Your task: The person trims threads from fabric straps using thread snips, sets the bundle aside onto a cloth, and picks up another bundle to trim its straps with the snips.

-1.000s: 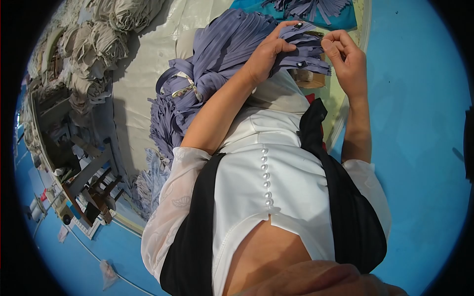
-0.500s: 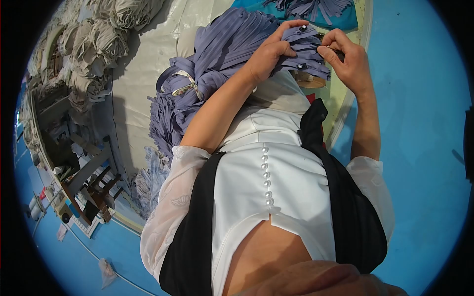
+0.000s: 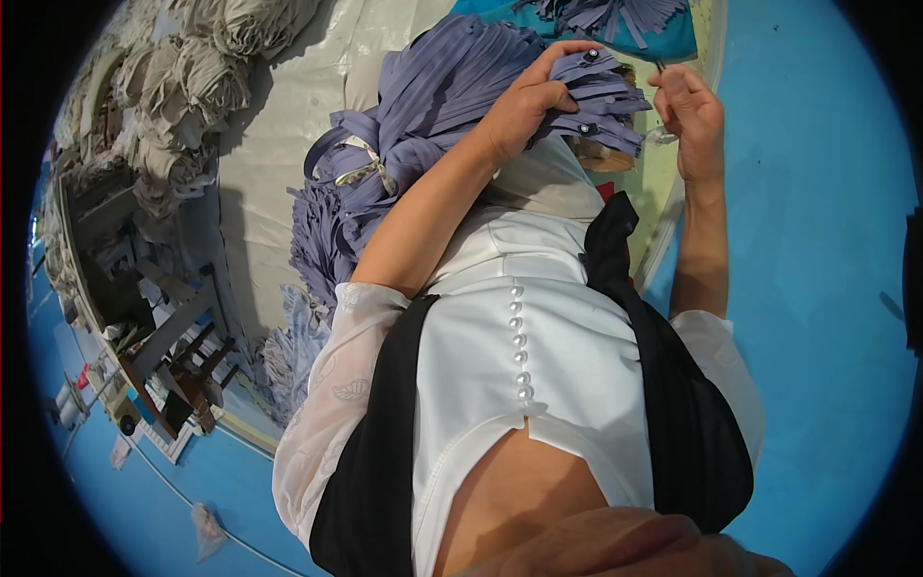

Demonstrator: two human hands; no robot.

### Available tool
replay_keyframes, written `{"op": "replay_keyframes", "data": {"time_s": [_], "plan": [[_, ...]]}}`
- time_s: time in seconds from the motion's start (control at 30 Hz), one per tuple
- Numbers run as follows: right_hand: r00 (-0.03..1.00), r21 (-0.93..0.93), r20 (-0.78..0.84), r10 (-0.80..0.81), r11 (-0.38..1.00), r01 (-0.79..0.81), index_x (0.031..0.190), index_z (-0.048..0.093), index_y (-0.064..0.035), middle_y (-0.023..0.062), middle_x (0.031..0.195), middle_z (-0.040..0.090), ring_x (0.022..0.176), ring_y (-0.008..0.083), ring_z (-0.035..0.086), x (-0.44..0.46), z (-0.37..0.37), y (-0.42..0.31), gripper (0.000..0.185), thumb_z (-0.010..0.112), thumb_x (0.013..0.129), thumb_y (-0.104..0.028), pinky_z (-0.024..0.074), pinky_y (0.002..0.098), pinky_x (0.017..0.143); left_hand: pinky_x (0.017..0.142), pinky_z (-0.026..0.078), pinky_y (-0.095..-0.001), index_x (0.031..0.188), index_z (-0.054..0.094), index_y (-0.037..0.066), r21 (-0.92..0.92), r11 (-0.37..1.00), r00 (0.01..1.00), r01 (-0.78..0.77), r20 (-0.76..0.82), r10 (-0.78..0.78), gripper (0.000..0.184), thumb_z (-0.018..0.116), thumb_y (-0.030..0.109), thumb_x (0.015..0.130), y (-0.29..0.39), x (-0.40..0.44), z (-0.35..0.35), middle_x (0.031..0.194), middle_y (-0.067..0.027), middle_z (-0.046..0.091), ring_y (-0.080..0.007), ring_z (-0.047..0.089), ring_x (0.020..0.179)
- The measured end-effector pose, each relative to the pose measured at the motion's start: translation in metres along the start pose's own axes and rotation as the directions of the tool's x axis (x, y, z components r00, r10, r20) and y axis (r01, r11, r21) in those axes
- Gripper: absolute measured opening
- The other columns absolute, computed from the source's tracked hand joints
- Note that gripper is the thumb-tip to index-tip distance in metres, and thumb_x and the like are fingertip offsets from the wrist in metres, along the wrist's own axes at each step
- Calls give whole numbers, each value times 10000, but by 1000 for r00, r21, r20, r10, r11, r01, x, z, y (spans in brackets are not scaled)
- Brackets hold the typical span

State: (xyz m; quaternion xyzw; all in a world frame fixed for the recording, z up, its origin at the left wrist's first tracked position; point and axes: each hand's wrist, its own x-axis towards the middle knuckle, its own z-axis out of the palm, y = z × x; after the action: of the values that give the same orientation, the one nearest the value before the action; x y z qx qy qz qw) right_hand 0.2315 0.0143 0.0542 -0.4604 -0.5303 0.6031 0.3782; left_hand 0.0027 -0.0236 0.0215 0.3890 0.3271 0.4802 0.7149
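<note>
A large bundle of purple-grey fabric strips (image 3: 461,72) lies across the worktop and my lap, its right ends fanned out. Two small round dark-and-white pieces, like buttons or snaps, sit on that end. My left hand (image 3: 524,111) is closed over the strips near the fanned end, thumb on top. To the right, apart from the strips, my right hand (image 3: 687,106) pinches a thin dark two-pointed tool (image 3: 661,66), like snips or tweezers; most of it is hidden in the fingers. Something clear and shiny shows below those fingers. A patterned fabric tie (image 3: 361,163) goes round the bundle's left part.
More purple strips lie on a teal cloth (image 3: 663,38) at the top. Beige fabric bundles (image 3: 207,82) are piled at the upper left. A pale sheet (image 3: 279,183) covers the worktop, with a wooden frame (image 3: 183,337) at the left. Blue floor (image 3: 808,240) lies on the right.
My right hand has drawn away from the strip ends, slightly right, and the dark tool's tips now point up. My left hand and the bundle hold almost still.
</note>
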Motion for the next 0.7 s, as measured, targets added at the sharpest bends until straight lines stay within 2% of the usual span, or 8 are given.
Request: {"op": "replay_keyframes", "data": {"time_s": [0.03,0.13,0.33,0.43,0.5,0.6,0.7], "plan": [[999,2,4,38,999,-38,991,684,-28,-55,688,526,624,17,382,-2,4,-1,226,685,966,-253,262,191,564,994,450,-251,1407,467,36,-2,1000,1000,11,-13,-11,692,495,53,715,0,0,0,1269,-105,603,-166,602,1110],[975,-18,-222,14,1000,-18,1024,697,-34,-68,680,516,598,2,360,-5,16,3,212,700,952,-233,239,188,545,960,454,-237,1345,496,29,-7,999,998,40,-42,-40,615,502,29,731,1,-1,1,1217,-86,619,-145,605,1068],[977,3,-193,86,996,-87,1036,708,-23,-62,712,572,555,-14,352,-13,8,10,210,728,918,-196,216,178,501,891,455,-215,1227,551,28,-22,999,997,44,-58,-46,468,497,-9,763,-3,0,1,1098,-44,632,-114,594,973],[978,142,-141,155,981,-135,1026,709,-23,-44,728,608,544,-14,355,-10,8,7,187,726,912,-170,215,175,489,879,454,-211,1175,584,30,-63,998,997,24,-74,-28,423,487,-15,766,-1,-2,5,1067,-39,635,-116,594,954],[985,144,-129,112,985,-93,1019,703,-25,-29,740,627,539,-18,358,-9,12,13,169,717,914,-156,212,173,483,876,454,-205,1137,604,32,-56,998,997,24,-78,-29,390,481,-21,771,-3,-2,4,1039,-38,642,-112,599,942],[986,166,-164,43,986,-15,1010,697,-28,-15,751,642,523,-17,358,-5,16,8,149,709,913,-140,210,173,474,804,488,-217,1088,617,38,-4,996,988,88,-127,-88,329,483,-9,791,-11,2,-3,971,-47,656,-108,611,857],[967,144,-252,28,990,9,996,694,-27,-4,750,642,504,-11,356,0,9,14,138,704,914,-137,210,177,464,649,494,-226,1045,612,53,-199,967,966,160,-171,-195,240,503,15,835,-11,2,-7,898,-53,661,-105,608,748]]}}
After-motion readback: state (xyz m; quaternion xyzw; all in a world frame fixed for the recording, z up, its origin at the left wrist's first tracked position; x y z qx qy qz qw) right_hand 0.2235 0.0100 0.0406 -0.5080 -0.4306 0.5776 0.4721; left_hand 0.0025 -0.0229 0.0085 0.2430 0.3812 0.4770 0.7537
